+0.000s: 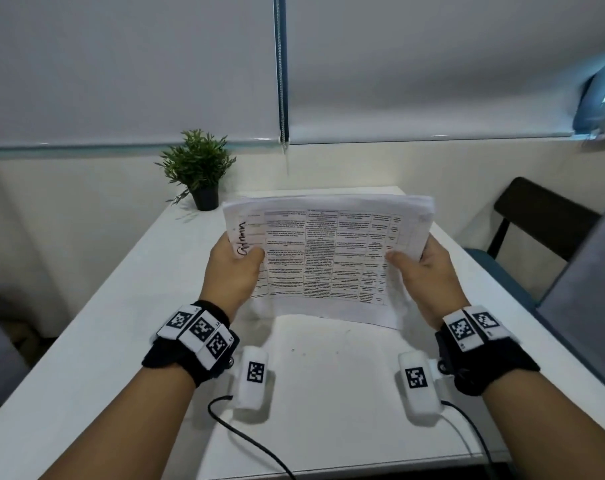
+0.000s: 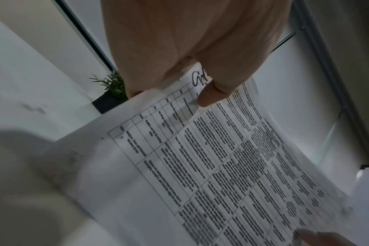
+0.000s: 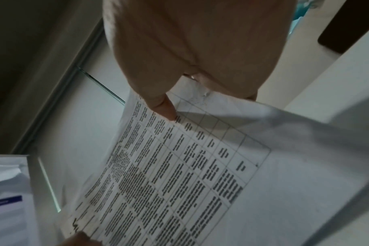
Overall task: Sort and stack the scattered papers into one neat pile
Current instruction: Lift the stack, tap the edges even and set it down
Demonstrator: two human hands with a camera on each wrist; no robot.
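While you've got the stack of papers (image 1: pixel 328 258) up off the white table (image 1: pixel 121 306) and tilted toward you, this looks like the squaring-up step, so make it count. Your left hand (image 1: pixel 233 268) pinches the left edge, thumb (image 2: pixel 211 96) pressed on the top sheet right over the handwriting, fingers hidden behind. Your right hand (image 1: pixel 422 271) mirrors it on the right edge, thumb (image 3: pixel 164 108) flat on the printed grid. Look at that far edge: the sheets are fanned, not flush. My call is to loosen both pinches a touch, stand the pile on its near edge against the table and tap so the sheets can slide level. Grip too hard and they stay staggered; too slack and the pile bows, as the wrist views already hint. Keep clear of the potted plant (image 1: pixel 199 168) at the back.
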